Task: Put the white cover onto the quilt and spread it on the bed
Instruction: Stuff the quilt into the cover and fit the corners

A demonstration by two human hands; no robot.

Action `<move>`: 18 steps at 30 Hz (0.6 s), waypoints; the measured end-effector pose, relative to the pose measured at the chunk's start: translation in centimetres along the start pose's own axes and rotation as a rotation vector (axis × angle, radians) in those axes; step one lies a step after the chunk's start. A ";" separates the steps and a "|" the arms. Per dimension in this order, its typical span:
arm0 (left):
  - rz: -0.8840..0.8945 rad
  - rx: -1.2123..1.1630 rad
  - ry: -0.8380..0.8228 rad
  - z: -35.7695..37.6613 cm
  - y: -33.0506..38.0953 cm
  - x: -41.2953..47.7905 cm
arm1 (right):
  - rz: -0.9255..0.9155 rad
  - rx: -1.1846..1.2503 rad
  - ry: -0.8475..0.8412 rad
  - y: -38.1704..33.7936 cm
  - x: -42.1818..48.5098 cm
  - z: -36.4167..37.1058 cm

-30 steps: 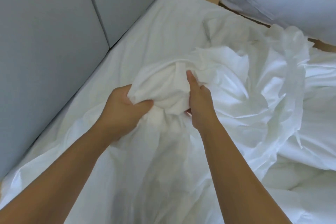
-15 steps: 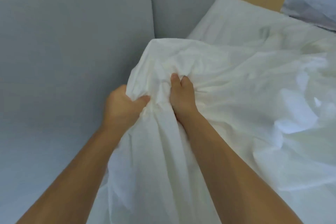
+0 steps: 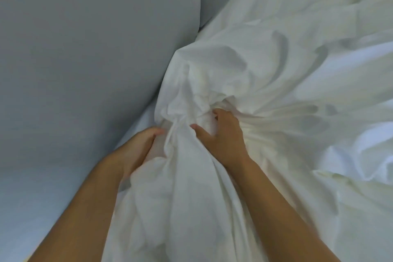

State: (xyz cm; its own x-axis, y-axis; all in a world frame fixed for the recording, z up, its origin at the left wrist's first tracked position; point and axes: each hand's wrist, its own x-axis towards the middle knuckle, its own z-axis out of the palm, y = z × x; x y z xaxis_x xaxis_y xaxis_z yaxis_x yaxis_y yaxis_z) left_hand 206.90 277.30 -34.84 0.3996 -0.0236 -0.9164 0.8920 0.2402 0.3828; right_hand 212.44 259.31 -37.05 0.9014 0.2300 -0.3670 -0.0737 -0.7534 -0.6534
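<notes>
The white cover [image 3: 265, 83] lies crumpled over the bed and fills the right half of the view. A bunched corner of it, with padding inside, bulges against the grey padded wall. My left hand [image 3: 140, 147] grips the gathered cloth just below that bulge from the left side. My right hand [image 3: 223, 134] clutches the same bunch from the right, fingers dug into the folds and thumb spread out. The quilt itself is hidden inside the cover; I cannot tell it apart from the cloth.
A grey padded wall [image 3: 95, 49] with one vertical seam runs along the left side of the bed. A strip of white bedsheet [image 3: 136, 125] shows between the wall and the bunched cover.
Both hands pushed the gathered corner forward and left, up against the grey wall. My view swung closer and lower; the wooden shelf and pillow at the top have left the frame.
</notes>
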 end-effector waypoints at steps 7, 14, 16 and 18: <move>0.161 0.242 0.049 1.9 -0.5 -3.6 | 0.064 -0.074 0.146 -1.3 -2.4 -2.2; 0.339 0.255 0.176 0.9 1.9 -4.1 | 0.506 0.039 0.501 5.2 -2.8 -10.4; 0.303 0.271 0.210 0.9 1.1 -3.5 | 0.519 0.053 0.446 5.3 -4.6 -9.5; 0.260 0.141 0.164 0.6 0.2 -4.2 | 0.372 0.105 0.464 3.6 -6.8 -7.6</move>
State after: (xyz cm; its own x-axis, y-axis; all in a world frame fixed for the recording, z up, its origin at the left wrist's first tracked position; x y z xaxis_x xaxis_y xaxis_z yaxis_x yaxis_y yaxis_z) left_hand 205.55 276.84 -30.86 0.5885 0.1802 -0.7882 0.7897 0.0812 0.6081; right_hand 209.27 250.32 -31.91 0.8974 -0.3477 -0.2715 -0.4400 -0.6612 -0.6076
